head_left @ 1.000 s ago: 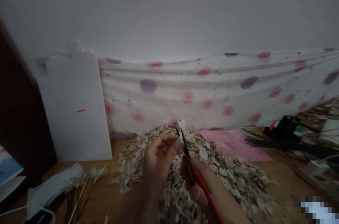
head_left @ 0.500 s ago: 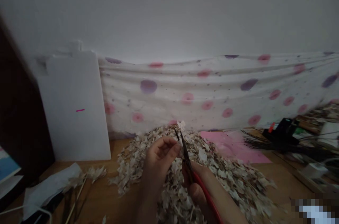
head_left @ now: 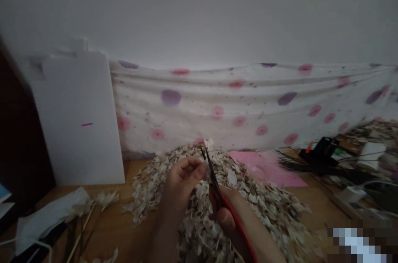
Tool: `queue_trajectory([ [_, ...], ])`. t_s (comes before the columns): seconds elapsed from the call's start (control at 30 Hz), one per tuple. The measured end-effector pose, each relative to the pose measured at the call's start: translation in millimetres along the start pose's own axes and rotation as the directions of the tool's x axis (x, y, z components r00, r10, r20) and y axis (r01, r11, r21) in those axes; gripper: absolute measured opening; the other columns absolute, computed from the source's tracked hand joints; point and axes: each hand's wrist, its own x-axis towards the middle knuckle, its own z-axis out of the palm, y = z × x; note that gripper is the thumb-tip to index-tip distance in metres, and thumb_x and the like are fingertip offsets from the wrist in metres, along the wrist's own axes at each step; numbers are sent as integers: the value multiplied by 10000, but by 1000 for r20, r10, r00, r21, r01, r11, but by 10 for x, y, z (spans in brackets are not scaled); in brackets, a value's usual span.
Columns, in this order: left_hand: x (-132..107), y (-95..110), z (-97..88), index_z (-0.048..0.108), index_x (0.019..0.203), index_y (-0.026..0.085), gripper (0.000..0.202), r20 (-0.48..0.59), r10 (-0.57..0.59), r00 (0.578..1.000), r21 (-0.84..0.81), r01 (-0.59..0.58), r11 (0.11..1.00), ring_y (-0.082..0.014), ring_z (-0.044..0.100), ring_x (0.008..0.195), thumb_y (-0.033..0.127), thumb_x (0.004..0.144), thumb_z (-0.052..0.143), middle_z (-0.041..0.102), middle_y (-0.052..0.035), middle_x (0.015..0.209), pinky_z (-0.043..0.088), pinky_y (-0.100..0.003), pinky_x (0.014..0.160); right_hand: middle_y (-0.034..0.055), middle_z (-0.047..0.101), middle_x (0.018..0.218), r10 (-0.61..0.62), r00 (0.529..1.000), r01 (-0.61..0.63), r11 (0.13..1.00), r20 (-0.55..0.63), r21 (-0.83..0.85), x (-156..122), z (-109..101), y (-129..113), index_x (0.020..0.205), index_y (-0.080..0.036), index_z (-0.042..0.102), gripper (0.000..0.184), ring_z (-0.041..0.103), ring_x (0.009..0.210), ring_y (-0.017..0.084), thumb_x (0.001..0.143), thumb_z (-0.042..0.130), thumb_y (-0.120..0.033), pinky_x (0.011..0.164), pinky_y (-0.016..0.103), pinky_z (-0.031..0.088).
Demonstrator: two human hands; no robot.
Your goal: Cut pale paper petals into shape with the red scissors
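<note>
My left hand (head_left: 185, 178) pinches a small pale, petal-like flake (head_left: 207, 168) between thumb and fingers, over the heap. In my right hand (head_left: 228, 213) are scissors (head_left: 239, 225) with red handles and dark blades. The blades point up and away, close beside the left fingertips, with a narrow gap at the tips. Beneath both hands spreads a big heap of dry, whitish-brown flakes (head_left: 199, 236) that look like petals or thin shavings. One whiter piece (head_left: 209, 144) shows just beyond the scissor tips, at the top of the heap.
A white board (head_left: 82, 147) with a pink mark leans at the left. Behind the heap hangs a spotted cloth (head_left: 192, 122). Pink paper (head_left: 280, 171), dark thin stems (head_left: 295, 162) and a white block (head_left: 351, 193) lie right. White paper (head_left: 52, 215) lies front left on the wooden table (head_left: 133, 240).
The whole view has shifted slightly, so most things appear further left and a little higher. The scissor blades look closer together. The left hand keeps its pinch.
</note>
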Motion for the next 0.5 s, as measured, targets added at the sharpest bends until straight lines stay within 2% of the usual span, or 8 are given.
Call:
queue_trajectory([
  [0.17, 38, -44, -39, 691, 767, 151, 388, 28, -9, 1000, -17, 10, 1000, -78, 582, 650, 468, 656, 883, 659, 17, 686, 456, -174, 649, -31, 388, 664, -41, 998, 41, 999, 42, 1, 96, -18, -84, 726, -205, 453, 798, 328, 616, 130, 706, 257, -979, 542, 252, 272],
  [0.27, 49, -68, -64, 685, 743, 147, 393, 59, -12, 998, -30, 14, 999, -72, 565, 630, 474, 655, 883, 630, 25, 650, 449, -167, 631, -35, 391, 606, 32, 998, -33, 999, 59, 6, 147, -42, -175, 665, -198, 449, 844, 339, 573, 117, 589, 291, -1023, 506, 238, 266],
  [0.37, 43, -67, -65, 687, 749, 148, 372, 59, -14, 998, -43, 16, 999, -77, 574, 641, 461, 678, 874, 629, 23, 650, 462, -170, 648, -45, 392, 529, 103, 992, -109, 991, 69, 82, 148, -68, -198, 630, -205, 455, 835, 349, 480, 104, 554, 377, -1033, 442, 228, 261],
  [0.43, 38, -52, -49, 687, 751, 147, 358, 43, 9, 999, -67, -6, 998, -77, 578, 646, 452, 693, 866, 630, 21, 650, 471, -170, 662, -45, 399, 492, 68, 998, -70, 987, 16, 143, 137, -83, -149, 622, -217, 442, 815, 372, 427, 109, 589, 380, -1028, 414, 234, 279],
  [0.5, 40, -35, -24, 681, 742, 145, 362, 25, 27, 999, -114, -24, 993, -70, 570, 634, 447, 686, 872, 625, 23, 645, 469, -162, 652, -28, 449, 511, -24, 997, 34, 988, -70, 151, 122, -97, -60, 649, -214, 480, 825, 428, 446, 132, 630, 324, -1024, 442, 250, 339],
])
